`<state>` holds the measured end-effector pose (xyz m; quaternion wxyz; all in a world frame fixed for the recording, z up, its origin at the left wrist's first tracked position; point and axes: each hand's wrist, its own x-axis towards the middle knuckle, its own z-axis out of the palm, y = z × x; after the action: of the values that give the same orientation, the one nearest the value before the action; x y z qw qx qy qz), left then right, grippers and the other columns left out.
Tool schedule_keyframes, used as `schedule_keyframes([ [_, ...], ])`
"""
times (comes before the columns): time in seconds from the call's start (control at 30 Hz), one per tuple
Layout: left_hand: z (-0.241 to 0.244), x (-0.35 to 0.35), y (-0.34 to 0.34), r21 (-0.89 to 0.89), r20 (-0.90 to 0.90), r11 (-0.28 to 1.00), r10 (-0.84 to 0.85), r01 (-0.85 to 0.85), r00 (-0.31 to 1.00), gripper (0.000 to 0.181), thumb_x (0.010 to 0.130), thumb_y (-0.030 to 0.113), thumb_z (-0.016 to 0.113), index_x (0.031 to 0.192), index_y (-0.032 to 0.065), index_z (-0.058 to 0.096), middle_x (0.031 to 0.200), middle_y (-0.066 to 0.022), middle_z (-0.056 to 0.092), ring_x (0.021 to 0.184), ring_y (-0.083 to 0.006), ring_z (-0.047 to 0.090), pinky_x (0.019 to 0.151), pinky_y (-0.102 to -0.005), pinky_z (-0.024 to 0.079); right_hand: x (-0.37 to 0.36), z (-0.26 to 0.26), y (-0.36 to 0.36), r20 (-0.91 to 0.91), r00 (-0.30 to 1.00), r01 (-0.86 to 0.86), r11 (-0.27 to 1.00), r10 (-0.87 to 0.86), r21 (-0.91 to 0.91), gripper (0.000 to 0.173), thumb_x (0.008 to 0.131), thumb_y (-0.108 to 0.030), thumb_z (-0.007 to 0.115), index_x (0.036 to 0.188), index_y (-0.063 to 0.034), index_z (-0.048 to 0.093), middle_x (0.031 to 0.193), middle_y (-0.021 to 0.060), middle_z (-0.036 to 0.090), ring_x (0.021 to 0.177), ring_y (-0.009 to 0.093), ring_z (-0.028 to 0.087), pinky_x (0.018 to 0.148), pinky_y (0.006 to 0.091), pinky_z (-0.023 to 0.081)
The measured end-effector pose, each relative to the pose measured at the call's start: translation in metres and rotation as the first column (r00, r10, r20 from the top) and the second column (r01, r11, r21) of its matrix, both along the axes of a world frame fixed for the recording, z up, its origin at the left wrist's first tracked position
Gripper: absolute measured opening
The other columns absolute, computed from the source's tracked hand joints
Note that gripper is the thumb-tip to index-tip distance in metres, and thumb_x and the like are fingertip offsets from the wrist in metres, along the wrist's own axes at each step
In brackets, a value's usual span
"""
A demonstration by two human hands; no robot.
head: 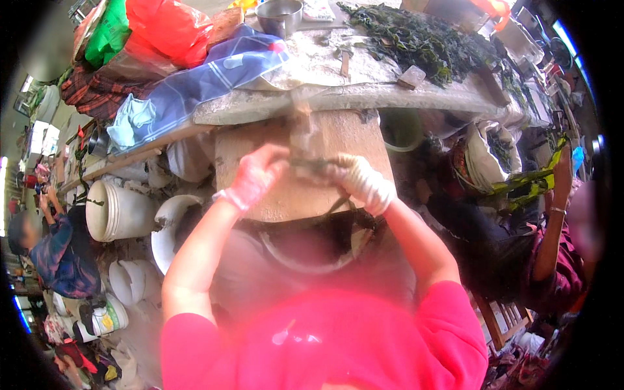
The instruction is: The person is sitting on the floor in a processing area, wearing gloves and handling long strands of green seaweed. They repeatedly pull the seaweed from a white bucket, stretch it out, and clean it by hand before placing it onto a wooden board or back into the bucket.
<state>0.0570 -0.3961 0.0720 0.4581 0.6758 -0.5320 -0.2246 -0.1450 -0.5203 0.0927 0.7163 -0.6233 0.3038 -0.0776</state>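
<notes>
My left hand (pixel 257 176), in a thin pale glove, has its fingers closed at one end of a dark green strip (pixel 312 162) that looks like kelp. At the other end, my right hand (pixel 363 183) in a white knitted glove grips it. Both hands are above a wooden board (pixel 273 204) that juts from the table edge. The middle of the strip is blurred. A narrow dark strand (pixel 340 204) hangs below my right hand, over the board's near edge. Under that edge is a round white container (pixel 312 267), partly hidden.
A heap of dark green kelp (pixel 424 44) lies on the covered table, near a metal bowl (pixel 280 14) and blue cloth (pixel 200 80). White buckets (pixel 129 212) stand at left. A co-worker (pixel 551 243) at right holds green strips; another person (pixel 63 258) sits at left.
</notes>
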Motion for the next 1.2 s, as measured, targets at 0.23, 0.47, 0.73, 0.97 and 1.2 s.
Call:
schedule_keyframes([
  [0.23, -0.045, 0.023, -0.075, 0.042, 0.386, 0.955, 0.254, -0.292, 0.887, 0.017, 0.082, 0.017, 0.060, 0.093, 0.0039, 0.059, 0.088, -0.0221, 0.063, 0.080, -0.0391, 0.060, 0.074, -0.0423, 0.049, 0.062, -0.082, -0.064, -0.155, 0.984, -0.096, 0.469, -0.087, -0.878, 0.010, 0.085, -0.014, 0.061, 0.087, -0.0041, 0.062, 0.071, 0.0066, 0.064, 0.060, 0.019, 0.057, 0.058, 0.0293, 0.047],
  [0.47, -0.067, 0.032, -0.025, 0.276, 0.265, 0.887, 0.299, -0.369, 0.917, 0.020, 0.081, 0.015, 0.061, 0.093, 0.0004, 0.059, 0.087, -0.0211, 0.064, 0.081, -0.0348, 0.063, 0.074, -0.0395, 0.050, 0.021, -0.112, -0.068, -0.080, 0.996, -0.087, 0.583, 0.037, -0.808, 0.011, 0.089, -0.015, 0.057, 0.089, -0.0049, 0.062, 0.077, 0.0030, 0.063, 0.063, 0.012, 0.056, 0.059, 0.0250, 0.046],
  [0.73, -0.052, -0.079, 0.065, 0.163, 0.265, 0.980, -0.154, 0.113, 0.952, 0.022, 0.081, 0.023, 0.063, 0.099, 0.0096, 0.063, 0.090, -0.0152, 0.061, 0.085, -0.0355, 0.059, 0.077, -0.0412, 0.048, 0.015, -0.001, -0.007, 0.374, 0.926, 0.164, 0.949, -0.053, -0.271, 0.020, 0.089, -0.023, 0.061, 0.099, -0.0056, 0.061, 0.092, 0.0031, 0.064, 0.079, 0.009, 0.058, 0.072, 0.0258, 0.048],
  [0.97, -0.033, -0.080, 0.092, -0.169, 0.156, 0.986, 0.031, -0.004, 0.987, 0.041, 0.079, 0.037, 0.067, 0.113, 0.0144, 0.059, 0.103, -0.0133, 0.057, 0.096, -0.0339, 0.055, 0.079, -0.0416, 0.047, 0.004, 0.106, 0.030, 0.395, 0.917, 0.104, 0.990, -0.059, -0.092, 0.024, 0.088, -0.010, 0.059, 0.110, -0.0017, 0.060, 0.088, 0.0006, 0.061, 0.078, 0.007, 0.055, 0.064, 0.0229, 0.047],
  [1.2, -0.068, -0.028, 0.106, 0.062, 0.326, 0.970, 0.202, -0.234, 0.924, 0.038, 0.082, 0.034, 0.066, 0.105, 0.0056, 0.060, 0.099, -0.0132, 0.061, 0.085, -0.0270, 0.057, 0.070, -0.0365, 0.048, 0.006, 0.179, 0.068, 0.494, 0.868, 0.110, 0.951, 0.051, -0.291, 0.022, 0.085, -0.014, 0.065, 0.103, -0.0020, 0.065, 0.082, -0.0006, 0.062, 0.072, 0.006, 0.053, 0.064, 0.0238, 0.045],
])
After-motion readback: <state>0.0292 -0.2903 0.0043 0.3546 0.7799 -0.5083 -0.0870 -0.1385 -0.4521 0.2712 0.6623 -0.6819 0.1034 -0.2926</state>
